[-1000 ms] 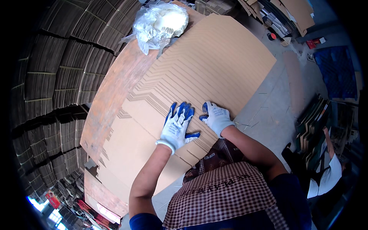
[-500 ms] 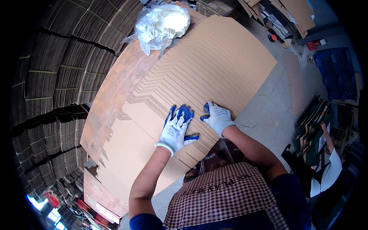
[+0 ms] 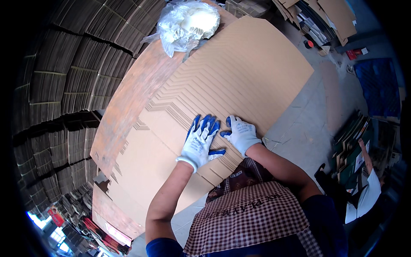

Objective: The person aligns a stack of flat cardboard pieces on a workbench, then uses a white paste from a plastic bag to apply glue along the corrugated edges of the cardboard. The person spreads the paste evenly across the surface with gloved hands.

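Observation:
A fanned stack of flat brown cardboard sheets (image 3: 239, 68) lies across the wooden table, their stepped edges overlapping. My left hand (image 3: 200, 139), in a white knit glove with blue-coated fingertips, lies flat on the sheets with fingers stretched and thumb out to the side. Close by on the right, my right hand (image 3: 242, 134) wears a matching glove and rests on the stepped edges near the stack's near side. Its fingers are bent, with the thumb apart from the forefinger; some fingertips are hidden. I see nothing held in either hand.
Beyond the stack, a crumpled clear plastic bag (image 3: 182, 28) sits on the wooden table (image 3: 124, 103). Tall strapped cardboard bundles (image 3: 51, 90) line the left. At right are a blue pallet (image 3: 376, 88), a leaning pile of sheets (image 3: 349, 150) and another person's arm (image 3: 366, 155).
The view has shifted slightly. My right hand has edged left across the sheets, closer to my left hand, which stays flat in nearly the same spot.

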Motion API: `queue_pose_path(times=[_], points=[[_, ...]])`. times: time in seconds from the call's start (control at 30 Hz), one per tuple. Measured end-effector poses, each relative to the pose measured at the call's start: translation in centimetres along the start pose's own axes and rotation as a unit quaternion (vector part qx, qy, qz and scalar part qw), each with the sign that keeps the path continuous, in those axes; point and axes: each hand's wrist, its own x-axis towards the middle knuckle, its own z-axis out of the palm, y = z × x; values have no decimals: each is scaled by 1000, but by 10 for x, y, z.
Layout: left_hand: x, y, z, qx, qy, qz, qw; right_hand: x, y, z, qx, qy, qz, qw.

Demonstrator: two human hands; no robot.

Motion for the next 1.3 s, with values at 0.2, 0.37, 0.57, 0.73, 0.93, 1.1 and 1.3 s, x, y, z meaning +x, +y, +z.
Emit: queue_pose_path(times=[0.2, 0.37, 0.57, 0.73, 0.93, 1.1, 1.3], points=[[-3, -1, 2, 5, -9, -5, 1000, 2, -3, -6, -10, -14, 11, 1000], [-5, 0, 1, 4, -9, -7, 1000, 0, -5, -9, -30, -14, 6, 999], [-7, -1, 1, -6, -2, -6, 1000, 5, 3, -6, 20, -25, 2, 999], [-10, -2, 3, -4, 9, -2, 1000, 5, 5, -4, 17, -13, -8, 1000], [-28, -9, 1, -44, 57, -24, 997, -8, -19, -11, -34, -12, -11, 999], [-52, -34, -4, -28, 194, -98, 976, -10, -31, 18, -20, -17, -68, 997], [-60, -34, 1, -13, 170, -119, 978, -3, -30, 32, -13, -27, -78, 996]])
